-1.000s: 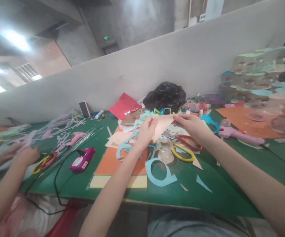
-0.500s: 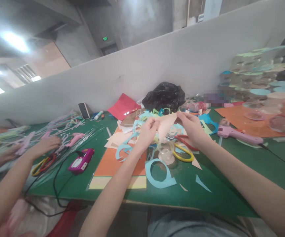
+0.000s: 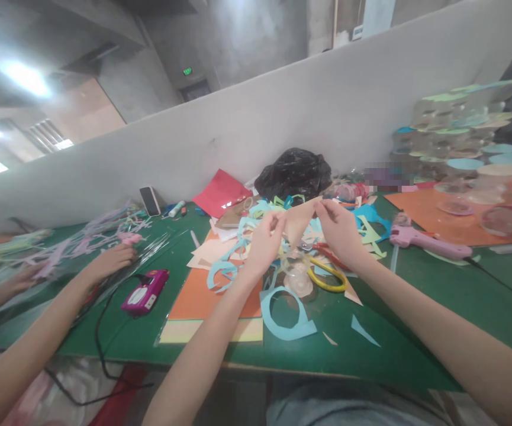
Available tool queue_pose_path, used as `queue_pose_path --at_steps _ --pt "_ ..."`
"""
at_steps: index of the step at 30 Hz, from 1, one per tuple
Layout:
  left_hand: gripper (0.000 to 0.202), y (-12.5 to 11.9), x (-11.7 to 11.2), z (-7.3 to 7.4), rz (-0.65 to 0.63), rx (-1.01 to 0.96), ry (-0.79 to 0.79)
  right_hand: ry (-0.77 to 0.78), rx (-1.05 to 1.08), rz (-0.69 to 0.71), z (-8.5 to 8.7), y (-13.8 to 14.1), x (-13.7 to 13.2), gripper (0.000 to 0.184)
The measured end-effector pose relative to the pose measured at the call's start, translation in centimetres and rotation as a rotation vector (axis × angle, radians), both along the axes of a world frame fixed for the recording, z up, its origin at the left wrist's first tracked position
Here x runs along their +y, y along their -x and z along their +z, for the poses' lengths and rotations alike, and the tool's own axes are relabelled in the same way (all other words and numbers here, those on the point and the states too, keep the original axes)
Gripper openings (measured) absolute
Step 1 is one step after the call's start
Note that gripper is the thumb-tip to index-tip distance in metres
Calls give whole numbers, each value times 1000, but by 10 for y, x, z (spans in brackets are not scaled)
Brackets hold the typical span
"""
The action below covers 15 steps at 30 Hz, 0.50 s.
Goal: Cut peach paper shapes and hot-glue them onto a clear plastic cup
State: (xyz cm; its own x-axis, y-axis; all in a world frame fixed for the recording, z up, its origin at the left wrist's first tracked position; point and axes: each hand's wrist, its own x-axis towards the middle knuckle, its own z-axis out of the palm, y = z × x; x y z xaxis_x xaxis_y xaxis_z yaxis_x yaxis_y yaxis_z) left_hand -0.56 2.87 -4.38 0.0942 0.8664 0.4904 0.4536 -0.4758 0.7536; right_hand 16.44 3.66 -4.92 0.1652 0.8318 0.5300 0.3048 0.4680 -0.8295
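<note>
A peach-coloured piece of paper is stretched between my two hands above the pile of scraps. My left hand pinches its left edge, and my right hand pinches the upper right corner. Just below the paper lie scissors with a yellow and red handle, their blades partly covered. A clear plastic cup rests beside them. Nearer to me is a light blue paper offcut with a round hole.
At left, a co-worker's hand reaches over plastic-wrapped sticks near a purple device. A pink glue gun with a cord lies right. Behind are a black plastic bag, red paper and stacked clear cups.
The co-worker's hand has moved right, over the pink glue gun at the left. My hands keep hold of the peach paper, with its lower part turned slightly.
</note>
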Motion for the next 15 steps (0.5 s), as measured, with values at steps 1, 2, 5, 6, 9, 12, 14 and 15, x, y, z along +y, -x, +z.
queue_pose_path --at_steps 1,2,5,6,9,12,14,15 --pt "26 0 0 -1 18 34 -55 -65 -89 -41 0 -2 0 30" --pt "31 1 0 -2 39 73 -123 -144 -181 -72 0 -3 0 30" --pt "41 4 1 -1 74 219 -351 -421 -440 -103 0 -5 0 29" --pt "40 5 1 0 67 267 -421 -497 -515 -97 0 -5 -1 29" --pt "28 5 -1 7 20 352 -600 -646 -691 -90 1 -3 -6 24" --pt "15 1 -4 11 -12 352 -694 -702 -807 -103 2 -1 -11 23" --pt "9 -2 -6 13 -24 319 -715 -710 -845 -111 2 0 -13 23" --pt "7 -3 -7 13 -30 301 -718 -713 -855 -115 3 0 -13 22"
